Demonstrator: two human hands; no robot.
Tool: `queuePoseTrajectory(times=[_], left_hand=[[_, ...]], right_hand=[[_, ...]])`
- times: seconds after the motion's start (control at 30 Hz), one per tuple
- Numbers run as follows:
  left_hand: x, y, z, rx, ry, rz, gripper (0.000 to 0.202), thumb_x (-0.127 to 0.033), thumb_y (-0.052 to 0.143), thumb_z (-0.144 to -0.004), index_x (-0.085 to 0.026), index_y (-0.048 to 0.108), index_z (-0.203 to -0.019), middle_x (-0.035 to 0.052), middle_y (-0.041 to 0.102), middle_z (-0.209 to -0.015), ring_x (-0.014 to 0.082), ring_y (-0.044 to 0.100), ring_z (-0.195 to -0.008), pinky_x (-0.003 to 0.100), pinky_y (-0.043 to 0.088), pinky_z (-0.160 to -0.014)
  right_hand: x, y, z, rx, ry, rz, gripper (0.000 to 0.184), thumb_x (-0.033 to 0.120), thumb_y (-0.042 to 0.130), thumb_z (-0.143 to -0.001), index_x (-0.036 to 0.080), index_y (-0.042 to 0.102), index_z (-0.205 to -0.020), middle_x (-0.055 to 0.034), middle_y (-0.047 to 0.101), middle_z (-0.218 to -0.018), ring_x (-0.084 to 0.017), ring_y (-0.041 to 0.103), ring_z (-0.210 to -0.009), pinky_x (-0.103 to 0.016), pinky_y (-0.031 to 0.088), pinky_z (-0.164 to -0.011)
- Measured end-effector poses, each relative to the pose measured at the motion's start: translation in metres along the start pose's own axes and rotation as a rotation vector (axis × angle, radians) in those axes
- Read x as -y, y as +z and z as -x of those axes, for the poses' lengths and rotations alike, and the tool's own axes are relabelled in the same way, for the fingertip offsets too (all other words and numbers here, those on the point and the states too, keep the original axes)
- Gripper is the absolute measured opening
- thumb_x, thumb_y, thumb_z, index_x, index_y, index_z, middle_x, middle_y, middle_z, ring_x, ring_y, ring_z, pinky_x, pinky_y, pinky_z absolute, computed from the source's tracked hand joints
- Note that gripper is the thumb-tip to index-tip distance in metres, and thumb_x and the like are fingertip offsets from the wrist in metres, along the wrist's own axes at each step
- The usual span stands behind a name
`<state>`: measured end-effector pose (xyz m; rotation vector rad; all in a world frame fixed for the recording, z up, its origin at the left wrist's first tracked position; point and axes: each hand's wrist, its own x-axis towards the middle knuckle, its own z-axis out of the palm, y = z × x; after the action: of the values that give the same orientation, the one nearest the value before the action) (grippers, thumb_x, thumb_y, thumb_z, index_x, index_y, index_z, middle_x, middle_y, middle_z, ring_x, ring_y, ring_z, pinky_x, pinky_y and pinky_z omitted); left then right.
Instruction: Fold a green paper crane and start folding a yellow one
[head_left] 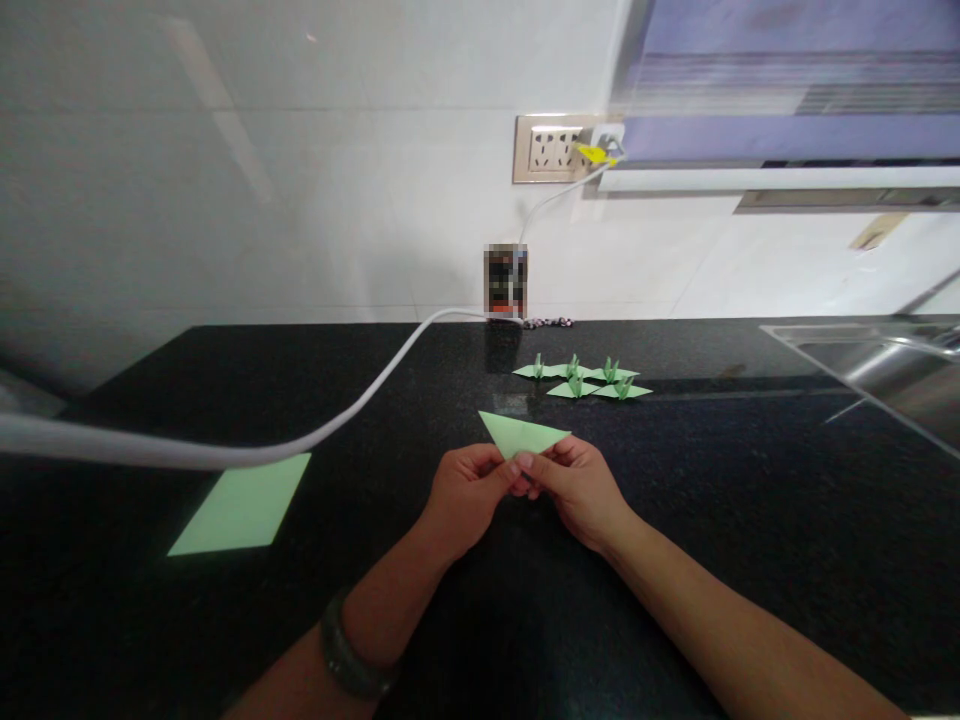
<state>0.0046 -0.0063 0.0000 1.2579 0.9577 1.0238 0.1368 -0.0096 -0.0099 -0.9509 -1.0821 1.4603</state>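
A light green paper folded into a triangle [523,433] is held just above the black countertop [750,500]. My left hand [466,492] and my right hand [571,485] both pinch its near corner, fingertips touching each other. Beyond it lie several finished green paper cranes [581,378] in a small cluster. A stack of flat green paper squares [244,505] rests on the counter to the left of my left forearm, which wears a dark wristband [349,660].
A white cable [360,400] crosses the counter from the left to a wall socket [559,148]. A small blurred object [506,282] leans against the white tiled wall. A steel sink [877,370] sits at the right.
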Motion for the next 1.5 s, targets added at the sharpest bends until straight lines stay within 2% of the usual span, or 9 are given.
queuePoseTrajectory(times=[0.27, 0.57, 0.67, 0.73, 0.8, 0.87, 1.1, 1.33, 1.5], left_hand=[[-0.008, 0.001, 0.002, -0.024, -0.017, -0.020, 0.018, -0.025, 0.059, -0.070, -0.012, 0.060, -0.057, 0.0013, 0.062, -0.053, 0.0088, 0.054, -0.050, 0.020, 0.041, -0.054], [-0.009, -0.002, 0.001, -0.072, -0.068, -0.005, 0.019, -0.029, 0.059, -0.069, -0.012, 0.060, -0.060, 0.0011, 0.061, -0.052, 0.0098, 0.054, -0.050, 0.022, 0.043, -0.055], [-0.008, -0.002, 0.000, -0.068, -0.072, -0.016, 0.020, -0.030, 0.059, -0.069, -0.012, 0.060, -0.059, 0.0018, 0.062, -0.054, 0.0105, 0.055, -0.051, 0.023, 0.044, -0.057], [-0.006, -0.001, 0.000, -0.054, -0.055, -0.064, 0.021, -0.030, 0.059, -0.069, -0.012, 0.059, -0.058, 0.0022, 0.062, -0.054, 0.0107, 0.055, -0.052, 0.023, 0.043, -0.057], [-0.005, -0.001, 0.001, -0.021, -0.026, -0.123, 0.021, -0.030, 0.058, -0.069, -0.012, 0.060, -0.058, 0.0022, 0.062, -0.055, 0.0105, 0.054, -0.052, 0.022, 0.041, -0.055], [-0.004, -0.001, 0.001, 0.019, -0.003, -0.176, 0.019, -0.030, 0.057, -0.070, -0.013, 0.062, -0.062, 0.0018, 0.061, -0.055, 0.0104, 0.053, -0.052, 0.021, 0.038, -0.053], [-0.005, -0.003, 0.002, 0.081, 0.015, -0.275, 0.024, -0.031, 0.055, -0.071, -0.013, 0.060, -0.056, 0.0005, 0.057, -0.052, 0.0088, 0.046, -0.049, 0.021, 0.033, -0.049], [-0.004, -0.003, 0.002, 0.093, -0.015, -0.222, 0.026, -0.033, 0.055, -0.072, -0.013, 0.060, -0.056, 0.0017, 0.059, -0.053, 0.0091, 0.048, -0.049, 0.021, 0.035, -0.051], [0.001, -0.005, 0.000, 0.039, -0.009, -0.226, 0.026, -0.036, 0.055, -0.071, -0.013, 0.060, -0.059, 0.0023, 0.060, -0.054, 0.0103, 0.050, -0.050, 0.022, 0.037, -0.052]], right_hand=[[-0.003, -0.005, -0.002, -0.166, -0.055, 0.039, 0.019, 0.029, 0.069, -0.062, 0.014, 0.056, -0.061, 0.0017, 0.057, -0.053, -0.008, 0.047, -0.044, -0.021, 0.037, -0.045], [0.022, -0.030, -0.016, -0.373, -0.207, -0.075, 0.022, 0.027, 0.069, -0.061, 0.016, 0.052, -0.054, 0.0043, 0.050, -0.051, -0.005, 0.043, -0.041, -0.019, 0.034, -0.042], [0.023, -0.031, -0.016, -0.331, -0.164, -0.052, 0.022, 0.034, 0.065, -0.065, 0.016, 0.055, -0.059, 0.0023, 0.051, -0.057, -0.006, 0.043, -0.045, -0.020, 0.037, -0.042], [0.021, -0.026, -0.013, -0.244, -0.099, 0.017, 0.024, 0.039, 0.063, -0.066, 0.016, 0.058, -0.069, 0.0004, 0.053, -0.061, -0.008, 0.044, -0.048, -0.021, 0.038, -0.043], [0.019, -0.020, -0.008, -0.124, -0.063, 0.113, 0.027, 0.038, 0.066, -0.062, 0.015, 0.059, -0.075, -0.0009, 0.056, -0.066, -0.009, 0.047, -0.053, -0.021, 0.038, -0.045], [0.017, -0.015, -0.004, -0.048, -0.033, 0.189, 0.026, 0.034, 0.070, -0.058, 0.015, 0.059, -0.071, 0.0012, 0.055, -0.060, -0.008, 0.045, -0.051, -0.021, 0.036, -0.046], [0.010, -0.016, -0.003, -0.089, -0.016, 0.226, 0.021, 0.034, 0.068, -0.061, 0.014, 0.059, -0.058, 0.0024, 0.052, -0.052, -0.008, 0.044, -0.049, -0.023, 0.034, -0.050], [0.014, -0.024, -0.010, -0.190, -0.058, 0.056, 0.022, 0.038, 0.063, -0.067, 0.016, 0.061, -0.065, 0.0006, 0.056, -0.060, -0.010, 0.047, -0.053, -0.023, 0.036, -0.049], [0.015, -0.025, -0.009, 0.000, 0.018, 0.039, 0.024, 0.035, 0.068, -0.062, 0.015, 0.060, -0.074, 0.0010, 0.054, -0.061, -0.008, 0.046, -0.051, -0.020, 0.037, -0.045]])
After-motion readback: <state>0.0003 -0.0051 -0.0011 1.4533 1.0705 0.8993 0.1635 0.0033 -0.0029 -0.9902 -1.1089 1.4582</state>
